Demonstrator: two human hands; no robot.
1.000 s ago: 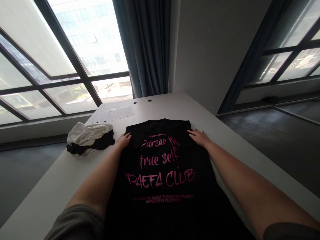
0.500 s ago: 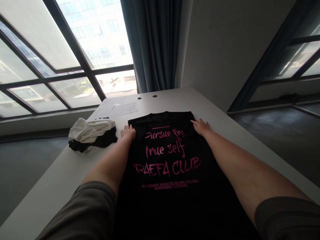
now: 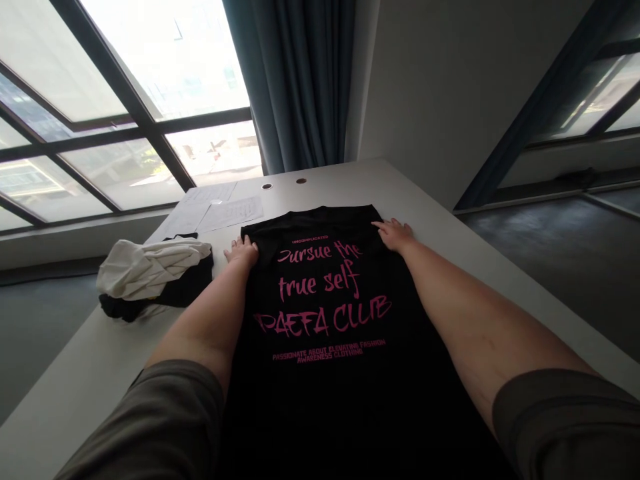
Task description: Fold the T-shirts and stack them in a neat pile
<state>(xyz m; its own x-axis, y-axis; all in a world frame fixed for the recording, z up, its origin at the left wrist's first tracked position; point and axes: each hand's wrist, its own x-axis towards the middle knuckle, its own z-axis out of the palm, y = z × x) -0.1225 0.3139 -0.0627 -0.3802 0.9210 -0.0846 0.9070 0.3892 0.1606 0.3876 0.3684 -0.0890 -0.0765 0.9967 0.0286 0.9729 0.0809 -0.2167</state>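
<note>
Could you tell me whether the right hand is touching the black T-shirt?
Touching: the head view shows the right hand with fingertips on the black T-shirt.

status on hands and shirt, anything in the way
Left hand, right hand open on far edge of black T-shirt. Lying flat on table, pink print up. Cloth bundle to left, papers beyond.

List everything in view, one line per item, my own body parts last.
T-shirt: 1, black with pink lettering, flat on the table.
Table: 1, white, under the shirt.
Paper sheets: 2, white, on the table beyond the shirt.
Cloth bundle: 1, white and black, on the table left of the shirt.
Table holes: 2, dark, near the far table edge.
Curtain: 1, blue-grey, behind the table.
Windows: 2, dark-framed, left and right.
Wall: 1, white, behind the table.
Floor: 1, grey, beside the table.
Left hand: 1, open, on the shirt's left edge.
Right hand: 1, open, on the shirt's right edge.
Sleeves: 2, dark grey, bottom of view.
</note>
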